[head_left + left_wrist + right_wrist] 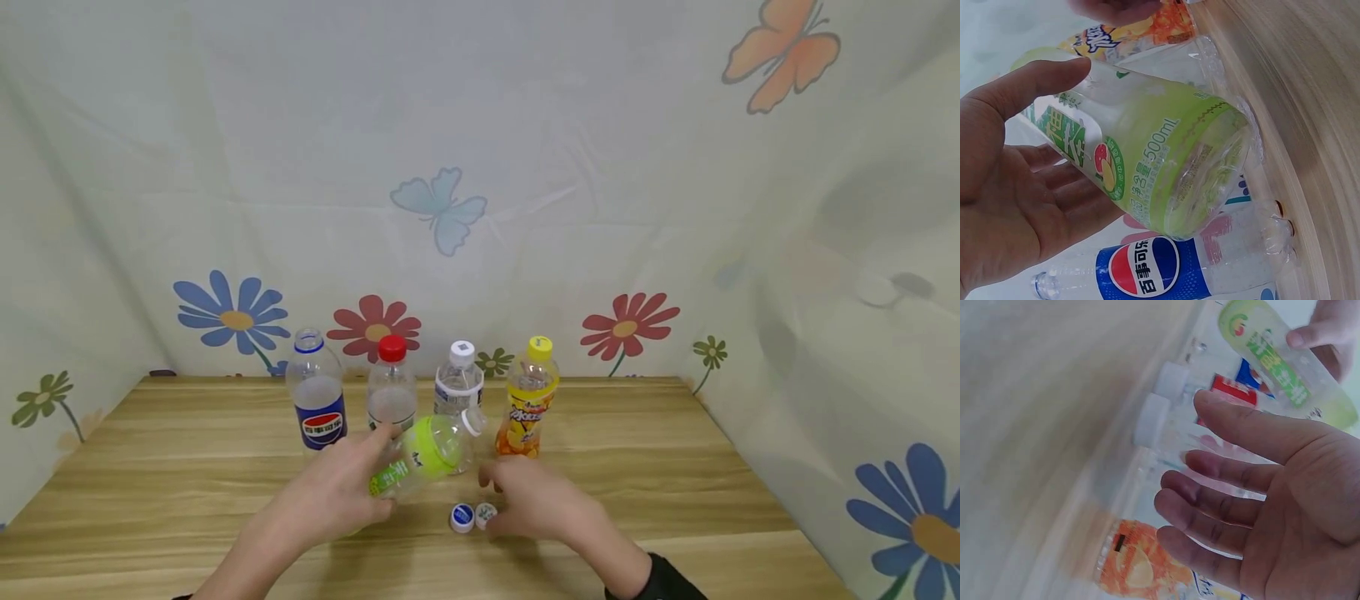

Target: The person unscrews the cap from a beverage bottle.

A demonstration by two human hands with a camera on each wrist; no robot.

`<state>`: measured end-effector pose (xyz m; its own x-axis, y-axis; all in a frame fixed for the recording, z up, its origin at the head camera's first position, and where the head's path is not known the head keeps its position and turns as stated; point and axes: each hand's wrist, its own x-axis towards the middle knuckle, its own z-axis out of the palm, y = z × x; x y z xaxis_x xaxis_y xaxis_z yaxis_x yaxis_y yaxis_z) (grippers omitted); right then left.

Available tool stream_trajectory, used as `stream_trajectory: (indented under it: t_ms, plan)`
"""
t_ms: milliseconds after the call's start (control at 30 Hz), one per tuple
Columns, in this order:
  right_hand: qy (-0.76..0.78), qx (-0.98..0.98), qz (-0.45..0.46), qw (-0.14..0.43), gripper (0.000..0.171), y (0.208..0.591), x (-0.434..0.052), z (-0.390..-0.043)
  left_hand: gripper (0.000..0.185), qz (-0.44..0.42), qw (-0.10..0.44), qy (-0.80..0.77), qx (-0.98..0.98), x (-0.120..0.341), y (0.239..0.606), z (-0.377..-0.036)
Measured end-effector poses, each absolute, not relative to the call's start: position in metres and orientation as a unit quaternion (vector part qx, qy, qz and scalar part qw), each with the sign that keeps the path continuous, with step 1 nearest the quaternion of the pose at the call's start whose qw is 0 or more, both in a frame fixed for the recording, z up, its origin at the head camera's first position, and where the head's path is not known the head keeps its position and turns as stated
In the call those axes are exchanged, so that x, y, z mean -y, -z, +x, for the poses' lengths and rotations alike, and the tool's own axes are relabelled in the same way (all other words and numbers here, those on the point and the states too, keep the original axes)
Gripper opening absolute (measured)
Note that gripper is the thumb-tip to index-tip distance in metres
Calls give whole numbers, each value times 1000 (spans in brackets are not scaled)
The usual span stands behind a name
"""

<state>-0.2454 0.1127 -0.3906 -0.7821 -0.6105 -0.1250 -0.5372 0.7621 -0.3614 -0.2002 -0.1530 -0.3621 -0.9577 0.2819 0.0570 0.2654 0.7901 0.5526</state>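
1. Far left of the row on the wooden table (675, 467) we see a Pepsi bottle (317, 400) with no cap, upright; in the left-wrist view its neck end is cut off at the frame edge.
2. Next stands a red-capped bottle (392, 385), its lower part hidden behind our left hand (337, 496).
3. That hand grips the green-label bottle (423, 454) — thumb across the top, fingers curled beneath — and holds it tilted, above the table, in front of the row.
4. Behind it a white-capped bottle (459, 379) stands, its base hidden.
5. Two loose caps, a blue cap (462, 517) and a white cap (485, 514), lie side by side on the table.
6. Our right hand (536, 504) hovers just beside them, fingers loosely spread, holding nothing — whether it touches the white cap we cannot tell.
7. The orange bottle (528, 408) with yellow cap stands rightmost.
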Motion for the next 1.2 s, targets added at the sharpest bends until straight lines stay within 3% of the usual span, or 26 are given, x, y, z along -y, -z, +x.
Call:
stream_trajectory:
  t_ms: [267,433,1000,1200]
  plan:
    - [259,-906,-329,51,27,382,-124,-242,70,150,13,-281,-948,150,361,-200]
    - [323,-875,-360,9,33,385,-123,-239,71,146,14,-283,-948,147,361,-198]
    - [524,-769,-366,33,66,391,-111,-222,73,198,-22,-290,-936,139,359,-188]
    - [560,-743,-361,57,69,392,-109,-218,76,192,-1,-309,-931,133,358,-185]
